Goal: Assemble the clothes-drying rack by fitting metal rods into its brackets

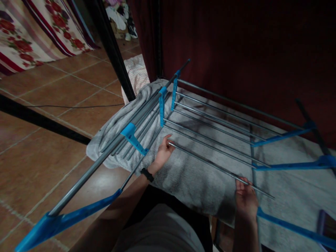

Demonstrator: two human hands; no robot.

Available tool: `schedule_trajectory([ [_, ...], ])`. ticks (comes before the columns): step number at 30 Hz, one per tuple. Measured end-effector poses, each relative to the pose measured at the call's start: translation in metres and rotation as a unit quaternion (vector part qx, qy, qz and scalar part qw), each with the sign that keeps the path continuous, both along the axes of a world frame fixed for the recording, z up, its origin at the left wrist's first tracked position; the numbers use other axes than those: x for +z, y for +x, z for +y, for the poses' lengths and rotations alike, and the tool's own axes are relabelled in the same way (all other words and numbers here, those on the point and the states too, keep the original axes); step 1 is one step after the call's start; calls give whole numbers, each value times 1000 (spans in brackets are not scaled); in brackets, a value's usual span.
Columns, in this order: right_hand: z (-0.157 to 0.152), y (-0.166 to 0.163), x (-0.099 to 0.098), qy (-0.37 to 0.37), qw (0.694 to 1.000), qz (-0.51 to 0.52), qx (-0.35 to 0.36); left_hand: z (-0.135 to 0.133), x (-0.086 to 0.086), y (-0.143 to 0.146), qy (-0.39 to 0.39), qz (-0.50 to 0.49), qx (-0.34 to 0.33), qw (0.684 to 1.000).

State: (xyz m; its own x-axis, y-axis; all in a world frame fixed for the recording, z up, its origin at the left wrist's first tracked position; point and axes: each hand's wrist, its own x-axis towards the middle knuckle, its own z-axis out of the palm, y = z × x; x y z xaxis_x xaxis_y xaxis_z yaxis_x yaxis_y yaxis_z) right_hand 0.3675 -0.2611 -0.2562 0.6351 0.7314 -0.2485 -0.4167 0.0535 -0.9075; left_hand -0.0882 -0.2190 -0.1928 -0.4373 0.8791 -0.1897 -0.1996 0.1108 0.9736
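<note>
A thin grey metal rod [202, 159] spans between my two hands, above a grey blanket. My left hand [165, 150] pinches its left end; a dark band circles that wrist. My right hand [246, 196] grips the rod near its right end, fingers beneath it, and the tip sticks out beyond. Behind the rod stands a partly assembled rack frame with blue plastic brackets [162, 106] and several metal rods [210, 117] fitted across it. Closer to my left arm is another blue bracket [133, 138] on the long side tube [86, 180].
Several loose grey tubes [141, 120] lie on the grey blanket [183, 178] at the left. Black posts [112, 49] rise beside it, and a dark red curtain [231, 52] hangs behind. A dark cable [76, 106] crosses the tiled floor [63, 136].
</note>
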Motion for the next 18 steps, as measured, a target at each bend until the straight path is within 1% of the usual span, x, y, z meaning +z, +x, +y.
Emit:
schedule_trajectory([
  [3,1,-2,1,14,1000,-7,7,3,2,2,-34,-102,26,994],
  [6,1,-5,2,12,1000,-10,6,3,7,1,-19,-153,34,987],
  [8,1,-6,3,11,1000,-9,7,2,11,0,-6,-196,28,980],
  [11,1,-7,3,4,1000,-4,6,1,15,0,-13,-263,3,965],
  [14,1,-5,1,2,1000,0,14,0,16,3,-26,-286,-9,958],
  [18,1,-4,0,5,1000,-4,21,0,14,4,-35,-284,12,958],
])
